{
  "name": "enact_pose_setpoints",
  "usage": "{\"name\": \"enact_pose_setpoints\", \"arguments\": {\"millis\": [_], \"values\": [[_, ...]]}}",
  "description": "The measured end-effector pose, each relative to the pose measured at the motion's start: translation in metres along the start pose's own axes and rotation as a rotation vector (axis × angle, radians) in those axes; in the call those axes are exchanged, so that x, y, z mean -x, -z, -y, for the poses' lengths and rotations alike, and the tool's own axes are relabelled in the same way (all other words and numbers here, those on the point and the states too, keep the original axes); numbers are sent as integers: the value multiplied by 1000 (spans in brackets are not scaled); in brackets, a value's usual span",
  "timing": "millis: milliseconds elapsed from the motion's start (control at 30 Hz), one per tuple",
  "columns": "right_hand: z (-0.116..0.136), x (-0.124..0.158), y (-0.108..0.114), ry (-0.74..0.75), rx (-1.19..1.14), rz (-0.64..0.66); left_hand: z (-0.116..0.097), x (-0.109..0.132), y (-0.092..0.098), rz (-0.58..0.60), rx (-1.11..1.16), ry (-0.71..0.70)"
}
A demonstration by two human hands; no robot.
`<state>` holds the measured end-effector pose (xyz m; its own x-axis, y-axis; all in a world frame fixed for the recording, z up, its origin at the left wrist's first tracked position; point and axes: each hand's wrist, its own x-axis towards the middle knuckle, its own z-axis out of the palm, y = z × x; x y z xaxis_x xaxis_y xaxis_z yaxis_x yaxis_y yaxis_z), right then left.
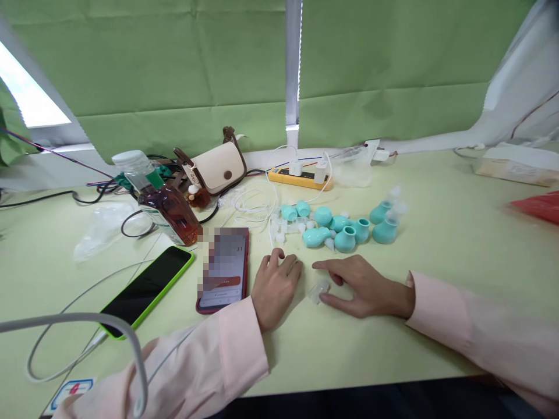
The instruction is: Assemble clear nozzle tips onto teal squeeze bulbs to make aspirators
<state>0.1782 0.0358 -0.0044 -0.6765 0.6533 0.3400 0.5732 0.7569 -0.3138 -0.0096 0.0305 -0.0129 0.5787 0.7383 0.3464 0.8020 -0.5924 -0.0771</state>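
Observation:
My right hand (pixel 360 286) is over the table with thumb and index finger apart. Its thumb tip is at the edge of a small clear plastic piece (pixel 319 288), which lies on the tabletop. My left hand (pixel 277 286) rests palm down to the left of that piece, fingers loosely bent and slightly spread, with nothing visible in them. Beyond both hands lies a group of turquoise rubber bulbs (pixel 315 237), with small translucent plastic parts (pixel 280 228) among them. Two more bulbs (pixel 385 230) stand upright on the right, each topped with a clear tip.
Left of my left hand are a phone with a lit screen (pixel 225 267) and a green-cased phone (pixel 148 291). Behind them stand a bottle of brown liquid (pixel 168 212) and a cream bag (pixel 218 166). A yellow power strip (pixel 279 176) with white cables lies at the back.

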Motion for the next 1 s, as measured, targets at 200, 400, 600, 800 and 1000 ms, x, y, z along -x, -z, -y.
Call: {"name": "enact_pose_setpoints", "arguments": {"millis": [200,400,600,800,1000], "values": [[-3,-2,6,98,29,232,4,3,-6,-85,47,-17],[-7,-2,4,48,-4,188,0,1,0,-105,0,84],[-9,-5,13,65,-72,242,-3,-2,5,-6,-88,155],[-11,-4,11,97,-114,207,-3,0,4,9,-94,164],[-12,-2,6,29,-56,40,-2,0,4,20,-93,151]]}}
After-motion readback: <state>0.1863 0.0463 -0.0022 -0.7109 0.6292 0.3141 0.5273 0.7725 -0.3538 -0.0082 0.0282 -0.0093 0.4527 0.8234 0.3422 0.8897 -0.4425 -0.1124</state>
